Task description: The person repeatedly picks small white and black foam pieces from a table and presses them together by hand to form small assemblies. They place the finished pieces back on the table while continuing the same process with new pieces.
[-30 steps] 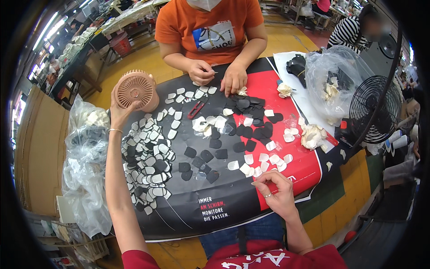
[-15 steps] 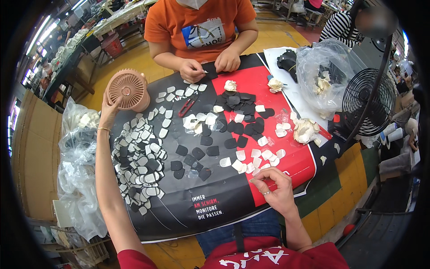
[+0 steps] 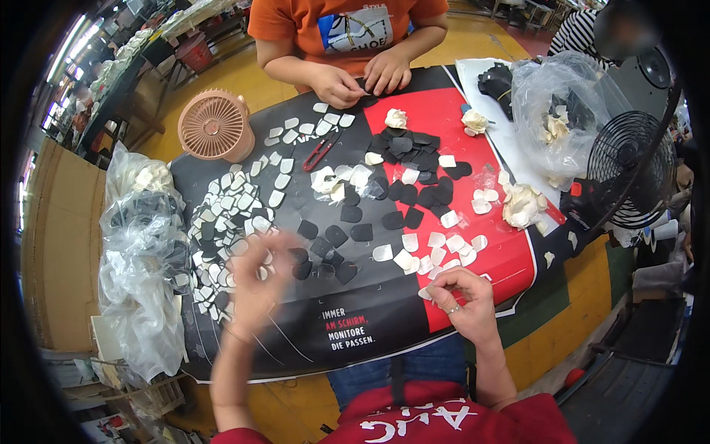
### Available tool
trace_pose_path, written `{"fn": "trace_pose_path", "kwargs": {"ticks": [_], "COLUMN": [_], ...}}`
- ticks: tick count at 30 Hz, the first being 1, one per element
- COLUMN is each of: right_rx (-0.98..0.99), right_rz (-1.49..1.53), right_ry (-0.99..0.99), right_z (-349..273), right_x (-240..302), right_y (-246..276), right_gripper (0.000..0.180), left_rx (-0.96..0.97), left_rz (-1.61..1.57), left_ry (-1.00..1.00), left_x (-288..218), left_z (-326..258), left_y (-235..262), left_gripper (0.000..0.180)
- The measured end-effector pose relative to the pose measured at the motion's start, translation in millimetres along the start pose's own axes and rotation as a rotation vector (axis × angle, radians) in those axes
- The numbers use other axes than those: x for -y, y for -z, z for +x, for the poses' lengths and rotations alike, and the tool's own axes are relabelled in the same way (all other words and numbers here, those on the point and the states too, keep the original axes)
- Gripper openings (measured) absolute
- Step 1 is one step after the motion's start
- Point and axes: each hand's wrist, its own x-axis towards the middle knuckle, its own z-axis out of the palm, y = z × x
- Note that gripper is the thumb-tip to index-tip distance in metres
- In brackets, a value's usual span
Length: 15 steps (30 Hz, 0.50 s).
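Beyond the blurred left hand [image 3: 259, 285], its grip impossible to tell, stands one pink fan [image 3: 214, 127]; the right hand [image 3: 467, 302] pinches one white patch [image 3: 424, 294].

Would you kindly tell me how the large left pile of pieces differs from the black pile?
The left pile mixes white and black pieces and spreads wider; the black pile is almost all black and more compact. The left pile lies over black background, the black pile mostly over red. Both hold small flat pieces.
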Motion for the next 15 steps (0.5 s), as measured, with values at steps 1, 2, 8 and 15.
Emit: {"fn": "trace_pose_path", "kwargs": {"ticks": [1,2,8,15], "right_rx": [0.042,0.075,0.165,0.072], "right_rz": [0.139,0.144,0.249,0.353], "right_ry": [-0.041,-0.089,-0.138,-0.133], "right_z": [0,0,-5,-15], "right_x": [0,0,4,0], "right_y": [-3,-6,-19,-17], "right_gripper": [0.012,0.012,0.014,0.022], "left_rx": [0.182,0.252,0.173,0.136], "left_rz": [-0.103,-0.344,-0.999,-0.942], "left_ry": [-0.056,0.061,0.392,0.404], "left_x": [-17,-29,-45,-34], "left_z": [-31,-51,-83,-82], "left_y": [-26,-51,-121,-124], "left_gripper": [0.022,0.024,0.018,0.014]}}
